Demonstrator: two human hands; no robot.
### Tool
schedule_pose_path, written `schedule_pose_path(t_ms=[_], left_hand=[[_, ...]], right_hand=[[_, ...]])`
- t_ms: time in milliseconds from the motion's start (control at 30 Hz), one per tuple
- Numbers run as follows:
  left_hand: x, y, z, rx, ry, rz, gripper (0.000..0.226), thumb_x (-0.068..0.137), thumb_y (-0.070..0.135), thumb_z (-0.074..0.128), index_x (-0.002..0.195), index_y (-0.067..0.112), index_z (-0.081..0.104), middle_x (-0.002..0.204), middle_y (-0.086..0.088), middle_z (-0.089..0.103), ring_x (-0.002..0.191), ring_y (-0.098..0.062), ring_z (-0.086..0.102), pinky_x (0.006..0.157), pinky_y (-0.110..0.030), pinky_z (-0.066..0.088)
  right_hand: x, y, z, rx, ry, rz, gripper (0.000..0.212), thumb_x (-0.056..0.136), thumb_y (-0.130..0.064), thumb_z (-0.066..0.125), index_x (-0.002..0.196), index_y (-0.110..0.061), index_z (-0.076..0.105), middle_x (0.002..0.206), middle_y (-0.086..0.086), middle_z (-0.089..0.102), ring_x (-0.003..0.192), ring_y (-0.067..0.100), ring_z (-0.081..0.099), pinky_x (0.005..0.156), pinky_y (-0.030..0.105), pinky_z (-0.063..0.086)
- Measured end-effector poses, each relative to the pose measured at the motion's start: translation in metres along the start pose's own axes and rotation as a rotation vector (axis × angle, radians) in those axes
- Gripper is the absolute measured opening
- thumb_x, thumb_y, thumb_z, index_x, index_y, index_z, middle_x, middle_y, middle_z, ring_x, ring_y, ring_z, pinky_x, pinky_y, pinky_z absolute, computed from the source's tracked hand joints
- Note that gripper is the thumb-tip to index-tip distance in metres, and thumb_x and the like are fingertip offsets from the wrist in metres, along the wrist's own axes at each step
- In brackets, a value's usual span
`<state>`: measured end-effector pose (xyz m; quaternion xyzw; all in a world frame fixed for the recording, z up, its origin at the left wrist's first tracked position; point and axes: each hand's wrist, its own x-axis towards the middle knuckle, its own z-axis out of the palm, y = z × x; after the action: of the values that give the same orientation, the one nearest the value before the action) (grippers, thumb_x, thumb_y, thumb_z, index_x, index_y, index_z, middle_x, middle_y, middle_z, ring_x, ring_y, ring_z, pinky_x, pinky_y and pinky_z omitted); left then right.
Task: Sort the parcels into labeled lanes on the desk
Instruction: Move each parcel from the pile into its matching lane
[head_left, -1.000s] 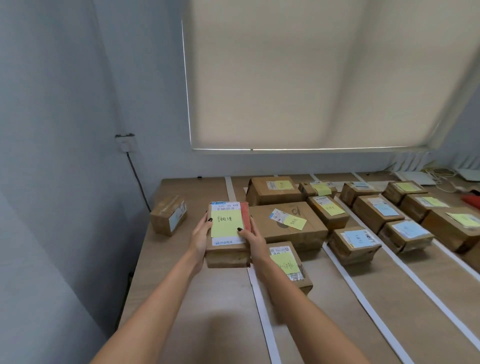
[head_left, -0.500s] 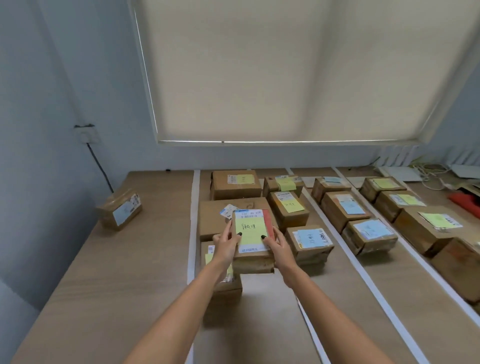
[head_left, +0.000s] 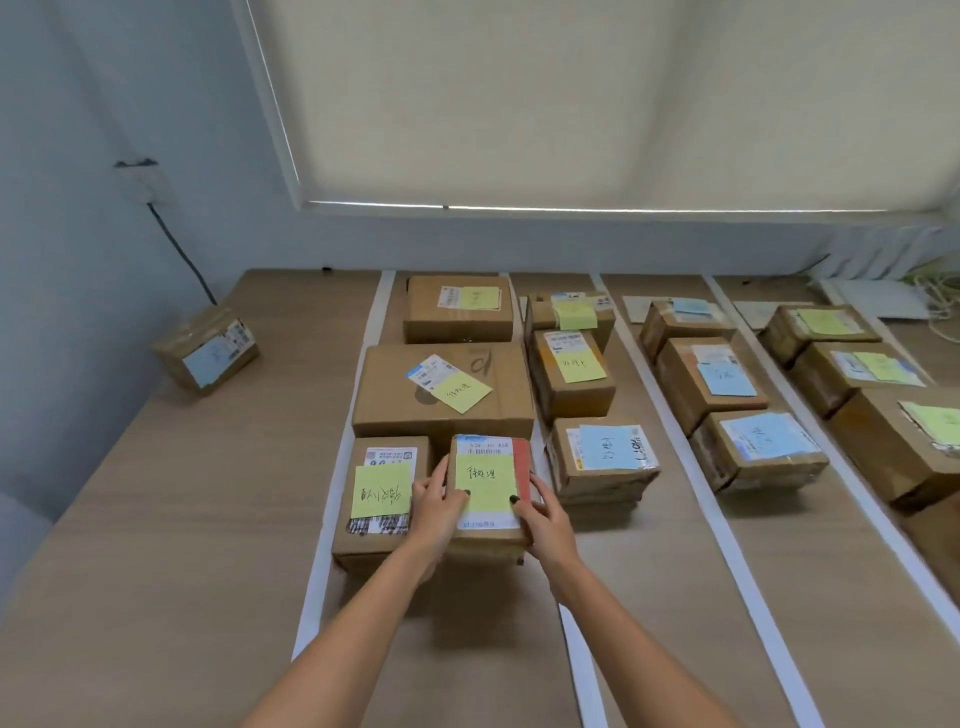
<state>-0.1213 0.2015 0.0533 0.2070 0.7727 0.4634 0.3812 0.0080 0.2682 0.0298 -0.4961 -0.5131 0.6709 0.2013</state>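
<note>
Both hands clasp the small parcel (head_left: 490, 488) — left hand (head_left: 434, 501) and right hand (head_left: 545, 514) on opposite sides, thumbs on its yellow note. It sits in the yellow-note lane beside another parcel (head_left: 382, 501). Probably light, rigid cardboard — side grips suit it.

Pretty soft, dim-ish daylight here, all filtering through the closed roller blind (head_left: 597, 98), with a thin bright strip leaking under its bottom edge. Shadows under the boxes on the desk (head_left: 156, 545) are short and mushy. Wide-angle lens bends the blind's frame at the edges. Far-right corner looks smeary, maybe motion blur.
</note>
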Motion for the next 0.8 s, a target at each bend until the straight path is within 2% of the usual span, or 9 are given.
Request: schedule_pose_path(t_ms=[67,167,200,333,467,567,667,733,800], left_hand=[[0.01,-0.005,0.004,0.012,0.009,-0.012,0.059,0.094,0.016,0.044,0.147,0.031,0.021,0.147,-0.004,0.026,0.13,-0.024,0.035,0.11,-0.04,0.032],[0.018,-0.014,0.011,0.018,-0.023,-0.071,0.063,0.096,0.016,0.044,0.15,0.027,0.012,0.152,-0.004,0.027,0.139,-0.023,0.027,0.114,-0.041,0.027],[0.019,-0.016,0.013,0.005,-0.042,-0.078,0.063,0.096,0.017,0.044,0.15,0.027,0.011,0.153,-0.003,0.027,0.139,-0.023,0.028,0.114,-0.042,0.027],[0.02,-0.016,0.017,-0.033,-0.099,-0.082,0.063,0.096,0.014,0.042,0.15,0.026,0.011,0.153,0.0,0.029,0.14,-0.02,0.027,0.112,-0.036,0.023],[0.023,-0.008,0.013,0.008,-0.12,-0.05,0.059,0.095,0.009,0.041,0.148,0.021,0.019,0.148,-0.002,0.037,0.135,-0.02,0.034,0.104,-0.029,0.03],[0.022,0.001,0.001,0.058,-0.158,-0.061,0.056,0.095,0.012,0.042,0.147,0.021,0.022,0.147,-0.003,0.038,0.128,-0.018,0.04,0.097,-0.028,0.034],[0.029,0.014,-0.021,0.119,-0.224,-0.088,0.054,0.096,0.018,0.041,0.147,0.019,0.022,0.147,-0.007,0.036,0.128,-0.023,0.041,0.102,-0.034,0.038],[0.035,0.026,-0.039,0.124,-0.244,-0.087,0.051,0.096,0.021,0.041,0.145,0.018,0.027,0.134,-0.007,0.046,0.115,-0.023,0.05,0.095,-0.034,0.045],[0.04,0.038,-0.063,0.089,-0.245,-0.044,0.048,0.096,0.019,0.041,0.143,0.018,0.033,0.127,-0.005,0.049,0.107,-0.022,0.054,0.088,-0.032,0.047]], right_hand=[[0.012,0.005,0.0,-0.019,-0.014,-0.006,0.051,0.095,-0.021,0.051,0.141,-0.034,0.034,0.122,0.0,0.059,0.102,0.009,0.062,0.068,0.015,0.054],[0.023,0.016,0.0,-0.073,-0.06,0.002,0.052,0.096,-0.021,0.049,0.143,-0.033,0.031,0.138,-0.002,0.052,0.122,0.013,0.049,0.097,0.025,0.044],[0.025,0.018,0.001,-0.073,-0.068,0.004,0.051,0.096,-0.02,0.049,0.142,-0.033,0.033,0.137,-0.003,0.052,0.122,0.012,0.048,0.098,0.025,0.041],[0.031,0.015,0.004,-0.093,-0.059,-0.01,0.044,0.096,-0.019,0.05,0.134,-0.038,0.038,0.13,-0.008,0.055,0.118,0.01,0.047,0.091,0.022,0.037],[0.036,0.002,0.003,-0.186,0.013,-0.039,0.052,0.095,-0.02,0.051,0.143,-0.029,0.031,0.14,0.0,0.049,0.126,0.018,0.046,0.094,0.028,0.042],[0.035,-0.015,-0.001,-0.191,0.125,-0.083,0.056,0.094,-0.023,0.055,0.144,-0.024,0.031,0.145,0.003,0.042,0.114,0.012,0.054,0.071,0.009,0.048],[0.033,-0.039,0.002,-0.208,0.195,-0.159,0.054,0.092,-0.029,0.058,0.14,-0.026,0.035,0.144,0.004,0.043,0.121,0.017,0.052,0.075,0.016,0.049],[0.031,-0.058,0.015,-0.205,0.211,-0.208,0.045,0.091,-0.029,0.058,0.133,-0.03,0.041,0.135,0.002,0.051,0.099,0.004,0.059,0.059,0.011,0.047],[0.028,-0.075,0.036,-0.219,0.21,-0.256,0.045,0.091,-0.023,0.058,0.131,-0.033,0.041,0.13,0.0,0.055,0.091,0.001,0.059,0.062,0.012,0.048]])
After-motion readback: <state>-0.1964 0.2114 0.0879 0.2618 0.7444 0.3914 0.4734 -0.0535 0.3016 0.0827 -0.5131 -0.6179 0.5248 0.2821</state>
